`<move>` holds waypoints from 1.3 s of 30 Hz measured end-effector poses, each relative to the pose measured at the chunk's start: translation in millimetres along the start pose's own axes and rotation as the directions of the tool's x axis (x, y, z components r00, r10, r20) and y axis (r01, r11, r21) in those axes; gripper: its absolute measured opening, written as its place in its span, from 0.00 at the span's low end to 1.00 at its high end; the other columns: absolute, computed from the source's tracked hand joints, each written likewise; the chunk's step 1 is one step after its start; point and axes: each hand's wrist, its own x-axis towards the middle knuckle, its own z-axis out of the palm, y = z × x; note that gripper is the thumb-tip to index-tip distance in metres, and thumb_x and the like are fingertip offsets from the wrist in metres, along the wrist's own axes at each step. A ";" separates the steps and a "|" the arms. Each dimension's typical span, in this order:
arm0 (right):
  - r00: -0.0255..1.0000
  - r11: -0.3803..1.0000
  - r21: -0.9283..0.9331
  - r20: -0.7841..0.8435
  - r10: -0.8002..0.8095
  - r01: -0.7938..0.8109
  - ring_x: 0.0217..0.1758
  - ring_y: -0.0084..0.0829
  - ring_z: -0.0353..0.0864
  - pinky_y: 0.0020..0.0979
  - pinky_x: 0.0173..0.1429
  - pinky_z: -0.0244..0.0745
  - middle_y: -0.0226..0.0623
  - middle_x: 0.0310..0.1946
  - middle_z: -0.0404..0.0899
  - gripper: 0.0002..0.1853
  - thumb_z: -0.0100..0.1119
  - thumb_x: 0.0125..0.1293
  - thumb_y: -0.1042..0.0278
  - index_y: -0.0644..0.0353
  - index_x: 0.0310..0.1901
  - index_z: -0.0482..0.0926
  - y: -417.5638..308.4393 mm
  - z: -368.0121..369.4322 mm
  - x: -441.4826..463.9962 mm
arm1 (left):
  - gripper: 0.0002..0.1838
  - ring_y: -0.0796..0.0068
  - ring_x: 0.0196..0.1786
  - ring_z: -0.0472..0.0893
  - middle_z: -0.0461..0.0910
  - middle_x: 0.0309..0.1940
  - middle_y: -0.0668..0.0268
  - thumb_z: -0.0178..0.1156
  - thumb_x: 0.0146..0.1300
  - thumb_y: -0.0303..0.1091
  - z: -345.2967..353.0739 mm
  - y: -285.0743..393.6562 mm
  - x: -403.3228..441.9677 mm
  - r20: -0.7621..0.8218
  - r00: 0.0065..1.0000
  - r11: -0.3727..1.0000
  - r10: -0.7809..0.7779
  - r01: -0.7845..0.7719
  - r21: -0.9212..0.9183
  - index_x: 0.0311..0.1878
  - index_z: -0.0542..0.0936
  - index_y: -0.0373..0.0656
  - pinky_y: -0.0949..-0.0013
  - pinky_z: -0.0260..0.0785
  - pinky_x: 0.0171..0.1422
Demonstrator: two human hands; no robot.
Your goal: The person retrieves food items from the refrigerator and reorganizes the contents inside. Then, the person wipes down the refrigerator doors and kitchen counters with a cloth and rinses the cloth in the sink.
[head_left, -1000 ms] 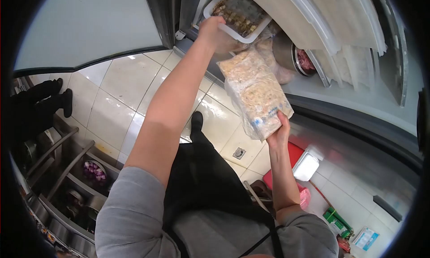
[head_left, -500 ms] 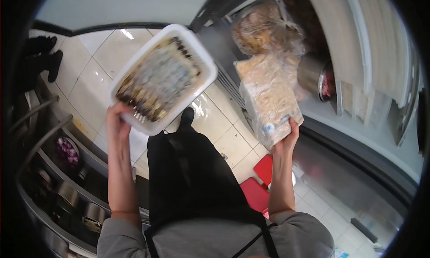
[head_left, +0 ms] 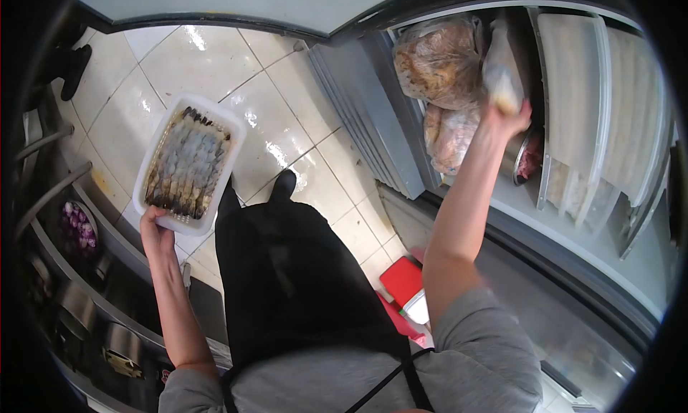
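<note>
My left hand (head_left: 158,225) is closed on the near rim of a white plastic tub (head_left: 234,137), held over the tiled floor. In the tub lie neat rows of greyish prawns (head_left: 188,162) with dark ends, inside a perforated basket. On the right, my right hand (head_left: 507,119) reaches into the open fridge and grips the near end of a plastic-wrapped package (head_left: 502,65), which is slightly blurred and seen narrow side on. Beside it sit a clear bag of brownish food (head_left: 438,58) and another plastic bag (head_left: 455,137), partly hidden by my wrist.
A metal pot (head_left: 514,159) with pink meat and upright white trays (head_left: 570,90) stand in the fridge. On the left is a counter with pans and a bowl of chopped purple onion (head_left: 79,225). Red containers (head_left: 401,280) lie low near my right side. Another person's shoe (head_left: 76,73) shows far left.
My right hand has carried the wrapped package further into the fridge, turning it edge-on. My left hand has lowered the tub and moved it left.
</note>
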 end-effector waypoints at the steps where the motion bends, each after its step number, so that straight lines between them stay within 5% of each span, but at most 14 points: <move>1: 0.979 0.992 0.058 0.165 -0.120 0.112 0.54 0.44 0.70 0.47 0.56 0.69 0.47 0.51 0.69 0.21 0.43 0.58 0.62 0.66 0.49 0.68 8.5 -1.1 56.2 | 0.08 0.74 0.25 0.69 0.68 0.20 0.67 0.49 0.39 0.18 2.2 0.0 -1.1 0.005 1.000 1.000 0.001 -0.001 0.000 0.26 0.67 0.39 0.73 0.64 0.33; 5: 0.976 0.849 -0.500 0.203 -0.079 0.173 0.44 0.37 0.73 0.38 0.48 0.72 0.38 0.39 0.73 0.13 0.49 0.59 0.69 0.60 0.46 0.72 19.5 28.9 164.4 | 0.14 0.73 0.30 0.72 0.71 0.26 0.65 0.50 0.39 0.18 -19.5 -3.9 20.8 0.126 0.991 0.999 -0.034 0.037 -0.019 0.34 0.70 0.34 0.72 0.66 0.39; 7: 0.992 0.551 -0.825 0.106 -0.072 0.128 0.38 0.31 0.73 0.33 0.41 0.72 0.34 0.33 0.73 0.11 0.52 0.58 0.70 0.57 0.44 0.72 16.5 35.3 156.7 | 0.20 0.69 0.36 0.74 0.73 0.33 0.62 0.49 0.38 0.18 0.6 -0.3 3.1 0.111 0.994 0.999 -0.009 0.013 -0.042 0.41 0.71 0.32 0.69 0.67 0.46; 8: 0.984 0.702 -0.697 0.177 -0.035 0.150 0.38 0.30 0.73 0.29 0.39 0.70 0.35 0.34 0.73 0.11 0.55 0.56 0.70 0.57 0.42 0.73 17.2 27.8 154.2 | 0.21 0.68 0.38 0.74 0.74 0.35 0.62 0.49 0.38 0.18 -3.6 -3.6 9.1 0.108 0.994 0.999 -0.026 0.029 -0.032 0.42 0.70 0.31 0.68 0.67 0.49; 13: 0.967 0.657 -0.713 0.227 -0.117 0.247 0.35 0.27 0.74 0.26 0.39 0.70 0.33 0.33 0.75 0.13 0.56 0.56 0.72 0.59 0.44 0.72 -0.6 -0.7 133.8 | 0.21 0.71 0.37 0.73 0.74 0.34 0.63 0.49 0.38 0.19 11.1 3.6 0.6 0.222 0.972 0.997 -0.074 0.073 0.012 0.42 0.71 0.32 0.70 0.66 0.47; 15: 0.933 0.659 -0.667 0.312 -0.177 0.348 0.35 0.27 0.75 0.25 0.40 0.71 0.34 0.34 0.76 0.14 0.56 0.56 0.72 0.60 0.46 0.72 -3.4 4.7 75.7 | 0.09 0.75 0.28 0.71 0.73 0.23 0.66 0.51 0.38 0.21 17.0 11.6 -11.1 0.333 0.938 0.996 -0.090 0.087 0.026 0.27 0.74 0.35 0.74 0.65 0.40; 19: 0.787 0.243 -0.751 0.607 -0.111 0.614 0.42 0.25 0.75 0.26 0.46 0.71 0.36 0.39 0.77 0.13 0.55 0.55 0.79 0.65 0.44 0.75 -18.4 23.0 -48.8 | 0.05 0.74 0.28 0.73 0.73 0.21 0.64 0.52 0.37 0.21 67.8 40.9 -67.5 0.382 0.910 0.986 -0.160 0.125 0.114 0.23 0.74 0.36 0.72 0.66 0.36; 21: 0.841 0.293 -0.814 0.538 0.055 0.501 0.46 0.26 0.74 0.27 0.50 0.70 0.37 0.42 0.77 0.15 0.54 0.56 0.79 0.66 0.47 0.74 -36.6 15.1 -118.0 | 0.08 0.73 0.29 0.74 0.73 0.23 0.64 0.52 0.36 0.22 85.4 52.9 -96.3 0.416 0.887 0.980 -0.199 0.167 0.112 0.26 0.74 0.35 0.71 0.67 0.35; 23: 0.831 0.167 -0.834 0.546 0.106 0.526 0.43 0.27 0.76 0.26 0.46 0.71 0.40 0.40 0.78 0.13 0.55 0.56 0.76 0.65 0.45 0.75 -40.6 10.2 -204.9 | 0.18 0.65 0.37 0.75 0.75 0.32 0.59 0.52 0.37 0.22 84.6 69.6 -100.9 0.580 0.782 0.973 -0.227 0.199 0.113 0.38 0.74 0.30 0.67 0.67 0.49; 24: 0.802 -0.182 -0.782 0.573 0.169 0.597 0.35 0.31 0.79 0.28 0.38 0.71 0.45 0.32 0.78 0.09 0.55 0.56 0.75 0.65 0.39 0.77 -59.1 2.6 -232.3 | 0.19 0.66 0.38 0.75 0.75 0.33 0.59 0.52 0.37 0.22 97.2 70.9 -110.4 0.593 0.767 0.969 -0.245 0.210 0.128 0.39 0.73 0.31 0.67 0.67 0.49; 25: 0.845 -0.074 -0.851 0.501 0.185 0.521 0.28 0.35 0.78 0.30 0.33 0.70 0.48 0.26 0.76 0.06 0.54 0.55 0.75 0.65 0.33 0.78 -70.7 -10.1 -260.0 | 0.20 0.66 0.39 0.74 0.75 0.34 0.59 0.52 0.37 0.22 110.0 76.8 -121.8 0.602 0.755 0.965 -0.261 0.218 0.145 0.40 0.73 0.31 0.67 0.67 0.49; 32: 0.928 -0.349 -0.881 0.218 0.302 0.320 0.28 0.38 0.76 0.33 0.35 0.73 0.39 0.26 0.75 0.05 0.62 0.47 0.72 0.59 0.27 0.76 -136.3 -47.3 -451.6 | 0.19 0.71 0.39 0.72 0.72 0.34 0.63 0.51 0.37 0.18 232.0 135.7 -200.9 0.819 0.549 0.948 -0.164 0.317 -0.023 0.39 0.72 0.33 0.72 0.64 0.47; 35: 0.874 -0.335 -0.808 0.426 0.235 0.484 0.32 0.39 0.76 0.33 0.39 0.73 0.41 0.36 0.73 0.07 0.62 0.44 0.78 0.60 0.26 0.73 -158.0 -57.6 -495.6 | 0.13 0.73 0.37 0.72 0.71 0.32 0.64 0.52 0.39 0.16 304.6 127.1 -221.8 0.776 0.624 0.952 -0.092 0.283 -0.115 0.33 0.71 0.35 0.76 0.66 0.41; 39: 0.913 -0.241 -0.882 0.374 0.164 0.404 0.36 0.40 0.76 0.34 0.41 0.73 0.43 0.39 0.72 0.07 0.57 0.44 0.83 0.60 0.25 0.74 -167.4 -96.7 -462.5 | 0.12 0.68 0.41 0.73 0.71 0.35 0.61 0.56 0.49 0.22 385.1 55.5 -198.0 0.734 0.664 0.978 -0.141 0.209 -0.001 0.39 0.70 0.39 0.70 0.69 0.44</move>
